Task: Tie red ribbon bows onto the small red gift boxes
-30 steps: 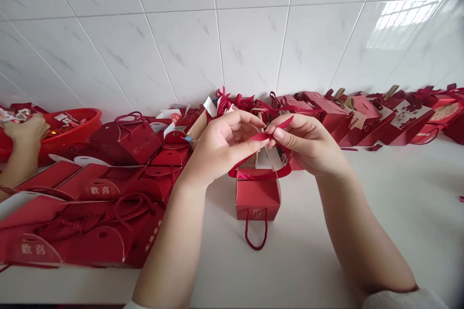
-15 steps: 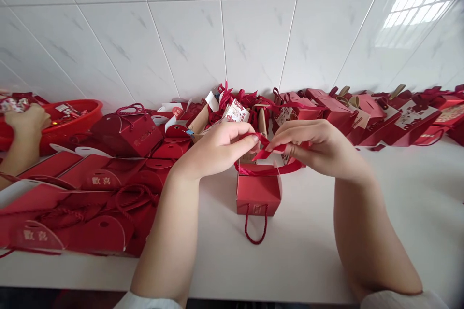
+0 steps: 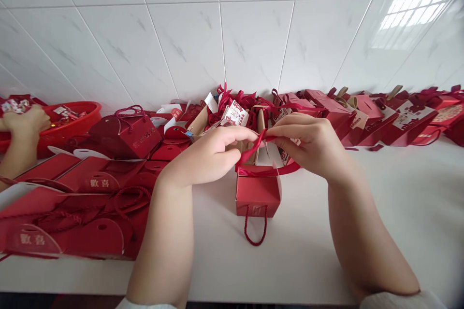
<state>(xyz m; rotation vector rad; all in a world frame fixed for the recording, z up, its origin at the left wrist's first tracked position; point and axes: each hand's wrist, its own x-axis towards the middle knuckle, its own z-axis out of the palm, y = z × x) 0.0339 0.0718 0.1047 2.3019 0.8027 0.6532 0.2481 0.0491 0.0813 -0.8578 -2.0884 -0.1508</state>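
A small red gift box [image 3: 258,195] stands on the white table before me, its dark red cord handle hanging down the near side. A red ribbon [image 3: 252,152] loops above its far side. My left hand [image 3: 217,152] has its fingertips on the ribbon's crossing, with the thumb lower beside the ribbon's strand. From the other side, my right hand [image 3: 308,140] pinches the ribbon between thumb and fingers. Part of the ribbon is hidden behind my fingers. Behind my hands is a cardboard carton [image 3: 198,120] with red ribbons and a printed white tag [image 3: 235,115].
Red boxes with cord handles [image 3: 72,207] cover the table's left side. More red boxes [image 3: 373,118] with ribbons and tags line the tiled wall [image 3: 257,48] on the right. At the far left, another person's hand [image 3: 27,123] is over a red basin [image 3: 85,116] of wrapped items.
My left thumb has moved off the ribbon's crossing, down and left. My right hand has shifted slightly left and up, and the ribbon is now drawn into a narrower crossing. The box stays put.
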